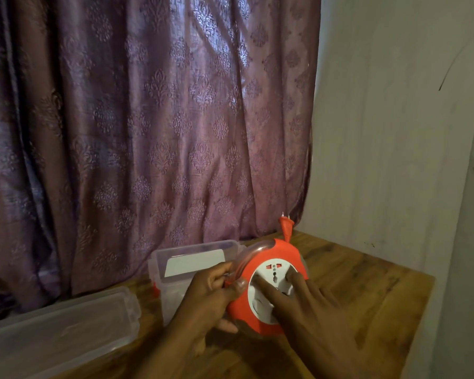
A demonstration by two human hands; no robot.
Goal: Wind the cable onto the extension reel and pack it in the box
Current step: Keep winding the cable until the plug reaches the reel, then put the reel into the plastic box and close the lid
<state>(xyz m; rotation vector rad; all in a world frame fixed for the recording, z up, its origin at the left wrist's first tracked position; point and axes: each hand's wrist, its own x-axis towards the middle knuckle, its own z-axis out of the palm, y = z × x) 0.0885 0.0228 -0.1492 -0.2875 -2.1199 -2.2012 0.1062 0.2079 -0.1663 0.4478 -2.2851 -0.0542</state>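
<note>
An orange extension reel (260, 321) with a white socket face is held tilted above the wooden table (361, 283). My left hand (208, 294) grips the reel's left rim, thumb on the orange front. My right hand (307, 305) lies on the white socket face with its fingers spread and pressed against it. The orange plug (285, 228) sticks up from the reel's top, pins upward. A clear plastic box (175, 258) stands open just behind and left of the reel, with a white card inside.
The box's clear lid (60, 329) lies on the table at the lower left. A purple patterned curtain (148, 119) hangs behind the table. A pale wall (394, 132) borders the table on the right.
</note>
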